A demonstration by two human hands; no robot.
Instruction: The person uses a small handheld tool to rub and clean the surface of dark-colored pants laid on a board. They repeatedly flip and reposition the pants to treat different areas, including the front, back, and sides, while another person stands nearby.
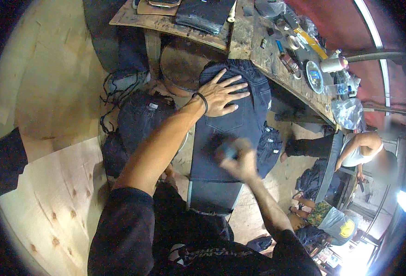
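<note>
While the left hand [221, 95] presses flat, fingers spread, on dark jeans [233, 124] draped over the board, the blurred right hand [240, 158] clutches a small tool; rubbing too hard could shift the cloth.

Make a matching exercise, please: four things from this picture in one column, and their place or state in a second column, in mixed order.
Things:
1. left hand
2. right hand
3. dark jeans
4. folded dark cloth

Places or states:
A. blurred, low on the garment
B. on the wooden table at the top
C. spread flat, fingers apart, near the waistband
D. stretched lengthwise under both hands

Pairs: 1-C, 2-A, 3-D, 4-B
</note>
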